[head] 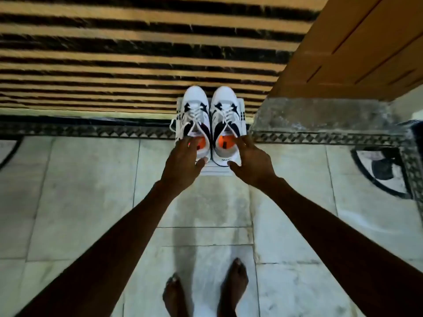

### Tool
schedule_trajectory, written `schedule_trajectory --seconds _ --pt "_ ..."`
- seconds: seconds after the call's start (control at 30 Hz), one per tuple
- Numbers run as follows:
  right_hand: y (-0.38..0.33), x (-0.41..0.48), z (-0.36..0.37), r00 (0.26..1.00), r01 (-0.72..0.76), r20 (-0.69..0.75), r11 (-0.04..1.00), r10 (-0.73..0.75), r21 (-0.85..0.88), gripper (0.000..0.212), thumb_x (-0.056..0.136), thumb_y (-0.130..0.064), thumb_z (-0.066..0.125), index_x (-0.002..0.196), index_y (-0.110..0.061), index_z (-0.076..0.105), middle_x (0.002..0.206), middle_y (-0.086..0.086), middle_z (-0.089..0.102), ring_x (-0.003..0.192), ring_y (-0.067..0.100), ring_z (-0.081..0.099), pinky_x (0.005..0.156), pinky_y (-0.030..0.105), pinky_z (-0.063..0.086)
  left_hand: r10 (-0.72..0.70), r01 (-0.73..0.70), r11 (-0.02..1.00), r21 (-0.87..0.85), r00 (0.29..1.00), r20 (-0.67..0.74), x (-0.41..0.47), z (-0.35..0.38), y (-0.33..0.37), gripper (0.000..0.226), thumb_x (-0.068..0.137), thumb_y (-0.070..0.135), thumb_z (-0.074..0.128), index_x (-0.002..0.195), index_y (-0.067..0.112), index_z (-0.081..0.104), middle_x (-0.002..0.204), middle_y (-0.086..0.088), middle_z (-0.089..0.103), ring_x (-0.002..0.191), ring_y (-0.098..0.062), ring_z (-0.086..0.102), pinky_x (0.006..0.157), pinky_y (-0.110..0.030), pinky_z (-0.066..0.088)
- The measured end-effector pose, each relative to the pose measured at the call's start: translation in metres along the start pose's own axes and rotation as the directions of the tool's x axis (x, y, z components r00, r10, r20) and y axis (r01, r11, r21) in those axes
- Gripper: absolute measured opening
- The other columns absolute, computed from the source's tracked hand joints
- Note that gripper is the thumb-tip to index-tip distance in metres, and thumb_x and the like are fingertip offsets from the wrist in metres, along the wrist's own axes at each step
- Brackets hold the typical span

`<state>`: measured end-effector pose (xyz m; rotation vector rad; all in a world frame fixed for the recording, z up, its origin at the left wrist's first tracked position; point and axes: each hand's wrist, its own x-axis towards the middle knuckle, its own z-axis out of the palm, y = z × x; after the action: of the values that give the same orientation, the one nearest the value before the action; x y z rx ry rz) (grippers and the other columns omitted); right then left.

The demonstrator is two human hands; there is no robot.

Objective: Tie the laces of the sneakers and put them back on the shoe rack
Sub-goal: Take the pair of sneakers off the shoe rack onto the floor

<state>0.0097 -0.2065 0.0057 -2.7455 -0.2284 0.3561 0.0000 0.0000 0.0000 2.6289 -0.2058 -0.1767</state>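
Note:
Two white sneakers with dark blue panels and orange insoles stand side by side, toes pointing away from me: the left sneaker (194, 115) and the right sneaker (227, 115). They rest on a white flat surface (216, 170) on the floor. Their white laces hang loose; one loop dangles off the left shoe's outer side. My left hand (183, 161) hovers over the left shoe's heel opening with fingers spread. My right hand (251, 161) is at the right shoe's heel, fingers apart. Neither hand holds anything.
A staircase with tan and black striped steps (137, 65) rises beyond the shoes. An orange-brown wall or door (354, 46) stands at the right above a grey stone ledge (320, 115). A patterned tile border (91, 131) crosses the marble floor. My bare feet (206, 294) stand below.

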Motion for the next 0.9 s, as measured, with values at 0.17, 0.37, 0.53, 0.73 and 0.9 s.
schedule_trajectory --seconds 0.17,0.37,0.53,0.73,0.9 --pt "0.017 0.031 0.062 0.997 0.047 0.073 0.992 -0.038 -0.121 0.053 0.093 -0.042 0.052 0.139 -0.019 0.038 0.149 0.004 0.037 0.106 0.037 0.061 0.07 0.041 0.047 0.11 -0.137 0.976 0.169 0.981 0.161 0.028 0.043 -0.03 0.039 0.085 0.017 0.041 0.112 -0.001 0.064 0.104 -0.022 0.068 0.096 -0.041 0.064 0.082 -0.045 0.051" --pt "0.033 0.045 0.106 0.979 0.09 -0.169 0.986 -0.113 -0.143 0.045 0.085 -0.047 0.05 0.12 -0.018 0.052 0.116 0.004 0.056 0.085 0.031 0.067 0.057 0.036 0.05 0.331 -0.325 0.921 0.216 0.944 0.008 0.028 0.078 -0.052 0.025 0.073 -0.006 0.056 0.095 0.0 0.063 0.094 -0.017 0.064 0.089 -0.031 0.051 0.082 -0.04 0.044" --pt "0.049 0.042 0.13 0.919 0.144 -0.351 0.981 -0.18 -0.127 0.042 0.083 -0.048 0.056 0.113 -0.019 0.054 0.108 0.003 0.06 0.079 0.027 0.067 0.052 0.032 0.046 0.346 -0.331 0.917 0.223 0.938 -0.031 0.031 0.111 -0.06 0.017 0.087 0.019 0.059 0.098 0.007 0.053 0.098 -0.011 0.057 0.089 -0.03 0.051 0.078 -0.041 0.045" --pt "0.05 0.051 0.144 0.831 0.246 -0.474 0.957 -0.29 -0.155 0.04 0.076 -0.045 0.065 0.103 -0.018 0.051 0.094 0.004 0.063 0.065 0.028 0.065 0.047 0.028 0.04 0.398 -0.351 0.901 0.254 0.902 -0.166 0.035 0.124 -0.077 0.015 0.079 0.02 0.039 0.094 0.02 0.037 0.093 -0.003 0.05 0.085 -0.026 0.045 0.069 -0.036 0.041" --pt "0.047 0.056 0.16 0.76 0.222 -0.574 0.952 -0.305 -0.211 0.042 0.078 -0.052 0.055 0.101 -0.018 0.055 0.095 0.003 0.063 0.072 0.029 0.066 0.052 0.034 0.048 0.418 -0.349 0.895 0.277 0.873 -0.252 0.035 0.133 -0.089 0.026 0.085 0.022 0.045 0.109 0.015 0.05 0.102 -0.006 0.056 0.095 -0.031 0.051 0.073 -0.042 0.047"
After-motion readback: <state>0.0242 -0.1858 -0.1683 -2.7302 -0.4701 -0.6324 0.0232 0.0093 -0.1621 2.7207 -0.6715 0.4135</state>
